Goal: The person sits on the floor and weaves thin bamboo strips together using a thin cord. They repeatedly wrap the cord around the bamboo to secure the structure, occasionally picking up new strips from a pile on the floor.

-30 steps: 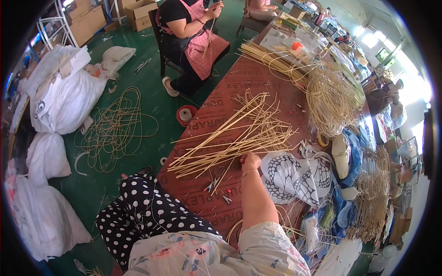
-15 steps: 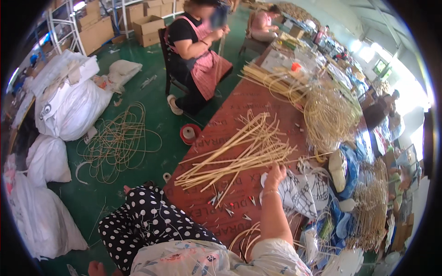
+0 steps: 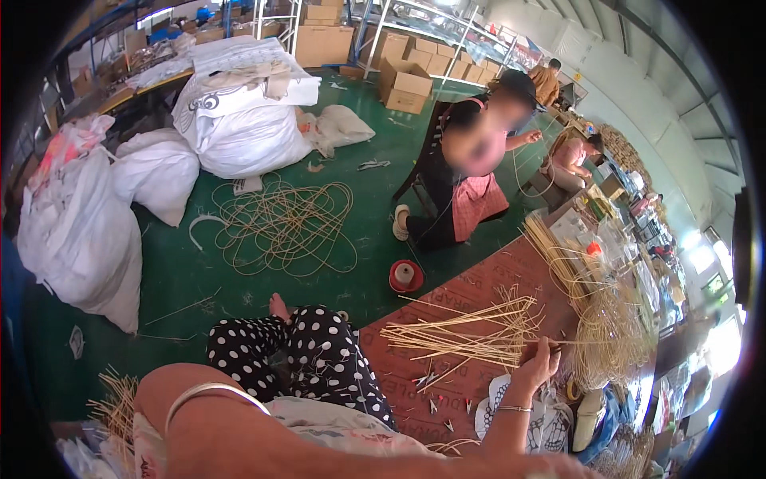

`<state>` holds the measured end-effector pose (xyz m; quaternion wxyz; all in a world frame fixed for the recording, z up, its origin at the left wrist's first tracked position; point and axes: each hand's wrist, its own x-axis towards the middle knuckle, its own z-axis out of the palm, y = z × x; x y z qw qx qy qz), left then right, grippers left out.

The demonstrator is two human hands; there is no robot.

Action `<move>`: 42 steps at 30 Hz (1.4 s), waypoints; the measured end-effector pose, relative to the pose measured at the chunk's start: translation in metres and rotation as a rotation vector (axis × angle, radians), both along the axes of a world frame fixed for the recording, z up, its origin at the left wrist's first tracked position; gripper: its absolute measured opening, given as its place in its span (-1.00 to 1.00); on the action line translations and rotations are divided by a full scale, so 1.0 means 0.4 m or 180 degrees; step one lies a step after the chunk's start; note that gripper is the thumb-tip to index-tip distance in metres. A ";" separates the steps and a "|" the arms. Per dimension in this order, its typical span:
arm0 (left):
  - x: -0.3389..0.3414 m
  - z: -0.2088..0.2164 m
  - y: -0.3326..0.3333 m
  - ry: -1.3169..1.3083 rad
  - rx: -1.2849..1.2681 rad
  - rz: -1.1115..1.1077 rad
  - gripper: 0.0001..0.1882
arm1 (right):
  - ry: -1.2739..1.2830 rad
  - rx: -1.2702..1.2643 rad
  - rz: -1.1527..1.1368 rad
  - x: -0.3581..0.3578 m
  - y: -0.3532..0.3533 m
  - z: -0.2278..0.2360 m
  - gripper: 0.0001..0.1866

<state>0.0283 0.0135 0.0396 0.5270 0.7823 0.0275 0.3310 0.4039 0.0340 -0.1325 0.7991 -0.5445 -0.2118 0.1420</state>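
My right hand (image 3: 539, 364) is closed at the right end of a loose pile of pale cane sticks (image 3: 459, 331) on the reddish-brown table (image 3: 487, 275). Its fingers pinch a thin pale cane strip (image 3: 594, 343) that runs off to the right. My left forearm, with a white bangle (image 3: 209, 389), crosses low in front of me. Along the lower edge lies what seems to be my left hand (image 3: 554, 465), cut off and blurred, its fingers not readable. Several small red-tipped clips (image 3: 433, 405) are scattered below the sticks.
A large coil of cane (image 3: 610, 319) and a long cane bundle (image 3: 550, 251) lie along the table's right side. A seated co-worker (image 3: 471, 160) handles a strand beyond the table. On the green floor are a cane tangle (image 3: 287, 219), a red bowl (image 3: 406, 276) and white sacks (image 3: 239, 144).
The view has swung left, so everything sits further right. My left arm has come up across the front from the lower left. My right hand stays at the sticks' right end.
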 end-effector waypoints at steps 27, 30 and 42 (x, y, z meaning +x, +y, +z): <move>0.171 0.029 -0.058 -0.1466 -0.1052 0.0126 -0.66 | -0.0112 -0.0575 0.0355 -0.090 -0.047 -0.114 -0.96; 0.214 0.043 -0.072 -0.1826 -0.1118 -0.0015 -0.68 | 0.0178 -0.0236 -0.0142 -0.088 -0.034 -0.092 -0.90; 0.235 0.035 -0.042 -0.2672 -0.1719 -0.0263 -0.73 | 0.0481 0.0330 0.1064 -0.214 0.007 -0.007 -0.85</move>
